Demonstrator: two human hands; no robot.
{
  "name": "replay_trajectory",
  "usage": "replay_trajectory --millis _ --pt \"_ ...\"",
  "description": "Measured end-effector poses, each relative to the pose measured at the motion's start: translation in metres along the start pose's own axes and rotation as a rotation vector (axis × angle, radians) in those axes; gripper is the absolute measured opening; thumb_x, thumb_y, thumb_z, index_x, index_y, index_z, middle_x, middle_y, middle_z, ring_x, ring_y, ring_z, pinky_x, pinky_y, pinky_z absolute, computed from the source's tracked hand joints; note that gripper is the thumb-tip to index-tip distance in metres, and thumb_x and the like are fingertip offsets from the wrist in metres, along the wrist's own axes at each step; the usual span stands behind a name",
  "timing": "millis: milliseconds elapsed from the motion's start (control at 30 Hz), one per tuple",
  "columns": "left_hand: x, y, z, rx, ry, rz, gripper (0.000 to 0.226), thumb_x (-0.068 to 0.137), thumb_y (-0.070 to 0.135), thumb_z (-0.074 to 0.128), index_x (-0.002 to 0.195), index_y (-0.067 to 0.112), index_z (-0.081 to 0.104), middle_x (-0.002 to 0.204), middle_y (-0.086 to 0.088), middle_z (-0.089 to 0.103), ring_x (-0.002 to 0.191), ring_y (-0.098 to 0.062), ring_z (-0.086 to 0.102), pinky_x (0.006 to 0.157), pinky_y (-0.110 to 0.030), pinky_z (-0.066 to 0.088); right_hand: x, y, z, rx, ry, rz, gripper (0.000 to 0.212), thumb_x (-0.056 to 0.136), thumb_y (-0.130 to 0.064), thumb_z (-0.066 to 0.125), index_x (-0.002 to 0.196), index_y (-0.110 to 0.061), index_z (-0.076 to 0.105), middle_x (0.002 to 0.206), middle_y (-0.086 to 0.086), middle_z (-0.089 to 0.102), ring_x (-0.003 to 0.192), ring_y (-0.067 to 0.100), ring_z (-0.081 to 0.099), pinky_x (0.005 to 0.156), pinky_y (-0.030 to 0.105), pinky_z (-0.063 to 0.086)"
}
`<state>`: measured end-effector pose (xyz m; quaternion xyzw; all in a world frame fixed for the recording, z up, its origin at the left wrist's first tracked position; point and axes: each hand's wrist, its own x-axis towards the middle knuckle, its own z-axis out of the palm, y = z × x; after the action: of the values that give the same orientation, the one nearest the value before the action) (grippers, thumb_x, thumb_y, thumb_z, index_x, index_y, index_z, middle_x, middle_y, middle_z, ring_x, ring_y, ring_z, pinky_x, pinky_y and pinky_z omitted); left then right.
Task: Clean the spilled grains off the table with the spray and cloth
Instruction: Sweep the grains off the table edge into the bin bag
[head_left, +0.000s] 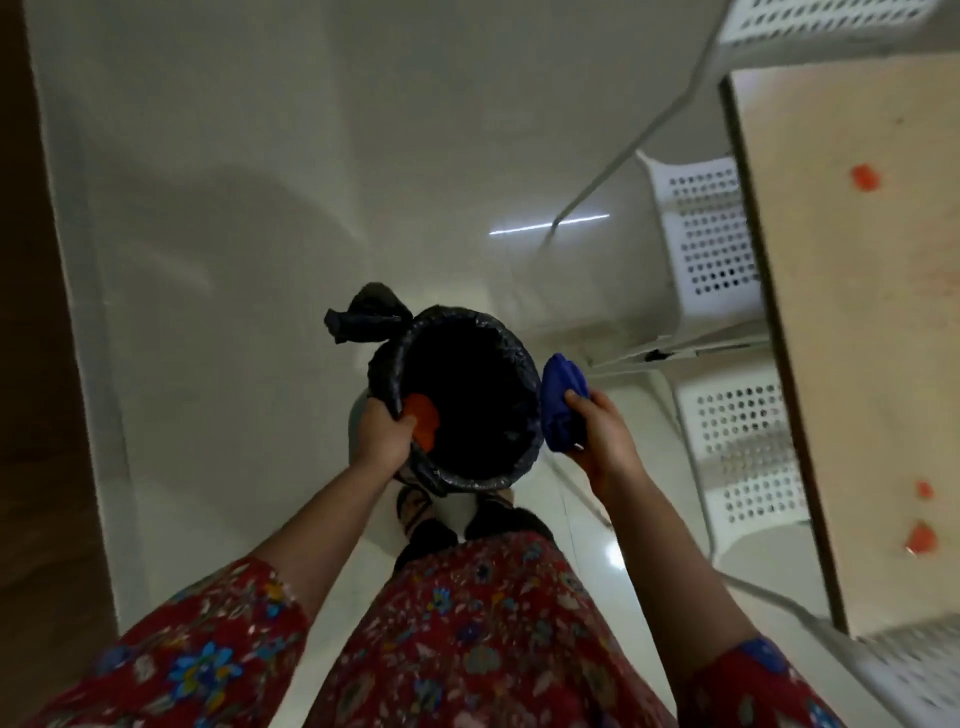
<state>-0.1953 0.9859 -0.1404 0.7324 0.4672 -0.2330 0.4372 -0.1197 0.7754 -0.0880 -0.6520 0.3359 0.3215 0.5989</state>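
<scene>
Left hand (382, 434) grips the lined bin's rim (470, 482); right hand (605, 441) clutches the bunched blue cloth (561, 410) just outside it, so shaken-out debris could miss.

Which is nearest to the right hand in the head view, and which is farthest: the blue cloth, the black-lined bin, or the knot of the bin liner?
1. The blue cloth, gripped in the right hand itself.
2. The bin, whose right rim is just left of the cloth.
3. The liner knot, at the far-left side of the bin's rim.
</scene>
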Motion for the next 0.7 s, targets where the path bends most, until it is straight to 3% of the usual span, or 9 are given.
replay_trajectory --millis 167,233,367,467,600,700 --pt "-0.043 0.047 0.001 0.032 -0.025 0.109 0.02 0.093 0.014 0.056 0.11 0.007 0.048 0.092 -0.007 0.053 0.087 -0.029 0.054 0.073 -0.033 0.04 -0.039 -0.04 -0.048 0.083 0.046 -0.128 0.006 0.098 -0.015 0.052 0.102 -0.017 0.056 0.096 0.005 0.062 0.079 0.014 0.06 0.064 0.029 0.05" --pt "-0.051 0.069 0.015 0.028 -0.028 0.13 0.013 0.091 0.012 0.057 0.098 0.01 0.046 0.082 -0.006 0.051 0.085 -0.032 0.056 0.073 -0.036 0.042 -0.043 -0.054 -0.073 0.077 0.071 -0.186 0.011 0.099 -0.016 0.052 0.109 -0.014 0.056 0.097 0.003 0.062 0.078 0.013 0.061 0.063 0.027 0.05" --pt "-0.06 0.119 0.048 0.053 -0.035 0.145 0.026 0.089 0.017 0.059 0.109 0.002 0.049 0.094 -0.012 0.056 0.09 -0.034 0.058 0.074 -0.037 0.045 -0.031 -0.088 -0.127 0.077 0.09 -0.27 0.019 0.099 -0.018 0.052 0.117 -0.014 0.054 0.104 0.004 0.064 0.084 0.015 0.062 0.067 0.031 0.05" --pt "-0.069 0.148 0.075 0.055 -0.033 0.156 0.033 0.087 0.018 0.059 0.111 -0.003 0.05 0.096 -0.019 0.059 0.084 -0.032 0.058 0.066 -0.034 0.042 -0.018 -0.11 -0.172 0.094 0.131 -0.303 0.024 0.098 -0.018 0.053 0.122 -0.015 0.054 0.112 0.003 0.062 0.091 0.017 0.063 0.072 0.038 0.052" --pt "-0.075 0.175 0.1 0.059 -0.04 0.174 0.04 0.081 0.02 0.06 0.105 -0.012 0.053 0.077 -0.013 0.055 0.079 -0.039 0.061 0.055 -0.03 0.034 -0.006 -0.129 -0.221 0.101 0.227 -0.388 0.026 0.098 -0.018 0.054 0.123 -0.019 0.052 0.111 -0.005 0.059 0.095 0.011 0.06 0.081 0.038 0.052" --pt "-0.078 0.194 0.121 0.092 -0.058 0.2 0.038 0.073 0.025 0.058 0.088 -0.009 0.052 0.067 -0.008 0.049 0.072 -0.04 0.059 0.056 -0.03 0.033 0.009 -0.134 -0.27 0.015 0.414 -0.491 0.034 0.097 -0.018 0.056 0.13 -0.014 0.052 0.123 0.002 0.057 0.108 0.017 0.058 0.089 0.034 0.051"
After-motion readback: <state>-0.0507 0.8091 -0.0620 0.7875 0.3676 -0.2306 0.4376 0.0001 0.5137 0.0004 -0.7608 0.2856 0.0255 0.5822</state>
